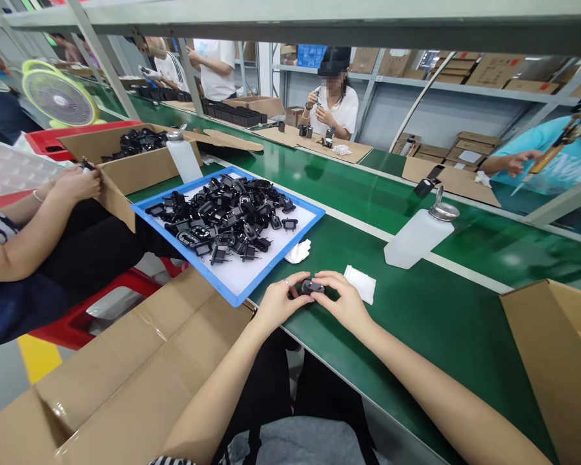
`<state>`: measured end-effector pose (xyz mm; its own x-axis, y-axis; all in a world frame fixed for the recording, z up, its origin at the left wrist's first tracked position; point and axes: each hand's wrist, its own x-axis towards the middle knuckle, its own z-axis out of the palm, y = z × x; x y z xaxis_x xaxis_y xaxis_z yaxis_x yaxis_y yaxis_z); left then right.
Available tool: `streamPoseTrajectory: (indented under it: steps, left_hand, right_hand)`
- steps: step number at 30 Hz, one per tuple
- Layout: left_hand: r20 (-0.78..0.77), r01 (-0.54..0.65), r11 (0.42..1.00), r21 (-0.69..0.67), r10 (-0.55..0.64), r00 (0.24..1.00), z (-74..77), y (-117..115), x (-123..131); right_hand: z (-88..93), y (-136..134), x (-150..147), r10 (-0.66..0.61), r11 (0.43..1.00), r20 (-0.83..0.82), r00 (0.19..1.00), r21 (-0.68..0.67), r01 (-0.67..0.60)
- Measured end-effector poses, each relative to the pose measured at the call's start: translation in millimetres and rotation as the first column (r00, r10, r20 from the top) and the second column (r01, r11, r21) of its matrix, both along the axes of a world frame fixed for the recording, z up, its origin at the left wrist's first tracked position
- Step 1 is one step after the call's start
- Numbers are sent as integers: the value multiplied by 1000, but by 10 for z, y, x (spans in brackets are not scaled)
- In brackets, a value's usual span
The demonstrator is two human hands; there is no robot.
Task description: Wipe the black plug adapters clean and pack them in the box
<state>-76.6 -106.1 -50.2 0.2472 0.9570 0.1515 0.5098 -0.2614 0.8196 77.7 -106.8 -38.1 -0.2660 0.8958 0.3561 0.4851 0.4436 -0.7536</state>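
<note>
Between my two hands, above the near edge of the green table (445,342), is a small black plug adapter (312,287). The fingers of my left hand (281,298) pinch its left end, and those of my right hand (341,298) grip its right end. Just ahead and to the left lies a blue-rimmed tray (290,261) heaped with black plug adapters (227,213), some with their pins showing. A crumpled white tissue (298,252) rests by the tray's corner. Near my right hand is a folded white cloth (361,284).
A white pump bottle (419,239) stands ahead on the right, another pump bottle (184,155) behind the tray. Open cardboard boxes stand at right (527,336) and at back left (150,171). Cartons (140,361) lie low at left. Co-workers sit at left and across the table.
</note>
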Motion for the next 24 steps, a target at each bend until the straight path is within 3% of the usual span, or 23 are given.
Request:
streamPoseTrajectory:
  steps: [6, 12, 15, 21, 24]
  left_hand:
    - [-194, -32, 995, 94, 50, 980, 71, -12, 10]
    - [-439, -39, 995, 89, 74, 895, 203, -20, 30]
    - [-472, -3, 998, 63, 32, 881, 236, -21, 39]
    - [-531, 29, 1000, -11, -30, 847, 308, 17, 36]
    - [-433, 133, 984, -115, -170, 885, 344, 68, -25]
  right_hand:
    - [-6, 37, -19, -17, 993, -142, 990, -119, 0]
    - [-31, 52, -31, -87, 960, -216, 972, -278, 24]
    - [-37, 59, -24, -102, 946, -208, 973, -323, 30]
    - [20, 67, -10, 4, 944, -120, 993, -327, -43]
    - [88, 92, 16, 74, 933, -25, 997, -351, -78]
